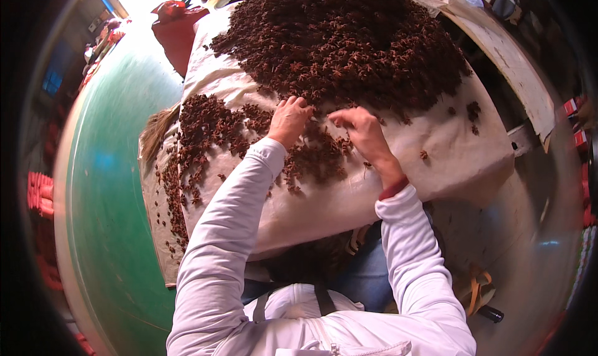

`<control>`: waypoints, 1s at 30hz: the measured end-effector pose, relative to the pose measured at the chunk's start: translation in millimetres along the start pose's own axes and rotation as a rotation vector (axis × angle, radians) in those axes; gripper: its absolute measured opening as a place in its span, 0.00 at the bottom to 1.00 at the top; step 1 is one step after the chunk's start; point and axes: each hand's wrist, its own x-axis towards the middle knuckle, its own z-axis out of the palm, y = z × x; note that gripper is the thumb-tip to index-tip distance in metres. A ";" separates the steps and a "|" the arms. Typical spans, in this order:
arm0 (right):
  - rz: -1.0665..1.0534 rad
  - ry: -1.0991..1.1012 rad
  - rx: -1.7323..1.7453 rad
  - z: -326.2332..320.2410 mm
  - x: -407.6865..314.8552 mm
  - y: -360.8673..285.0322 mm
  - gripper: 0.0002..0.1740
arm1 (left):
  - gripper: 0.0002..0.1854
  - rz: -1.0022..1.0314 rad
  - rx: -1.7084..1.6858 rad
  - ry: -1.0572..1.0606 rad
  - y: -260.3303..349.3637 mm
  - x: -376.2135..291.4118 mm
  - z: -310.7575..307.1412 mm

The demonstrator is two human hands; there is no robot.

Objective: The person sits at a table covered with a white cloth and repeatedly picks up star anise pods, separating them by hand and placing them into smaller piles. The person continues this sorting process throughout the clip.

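A large heap of dried star anise (341,47) covers the far part of a table draped with a pale sheet (448,174). At the near edge of that heap is my left hand (289,122), back up and fingers curled down; whatever lies beneath them is hidden. My right hand (366,134) hovers a short way to its right, thumb and forefinger drawn together, and I cannot tell whether they pinch a piece. Below and between both hands lies a small loose patch of star anise (315,157). Another pile of star anise (205,127) sits left of my left forearm.
Star anise pieces (175,206) spill onto a lower sheet at the left, beside a straw broom head (159,129). Green floor (121,178) runs along that side. A red bag (177,33) stands at the back left. A worn board (504,57) borders the right.
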 end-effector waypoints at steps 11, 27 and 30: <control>-0.049 0.113 -0.267 42.4 17.0 27.4 0.03 | 0.14 0.433 -1.046 -0.634 8.9 -88.3 -98.1; -0.405 -0.951 0.548 41.2 -63.1 -107.4 0.13 | 0.09 -0.543 -0.807 0.303 5.4 -143.3 -66.2; -0.434 -0.298 -0.032 51.8 -49.4 -75.7 0.13 | 0.10 -0.308 -0.445 0.371 1.6 -134.5 -59.0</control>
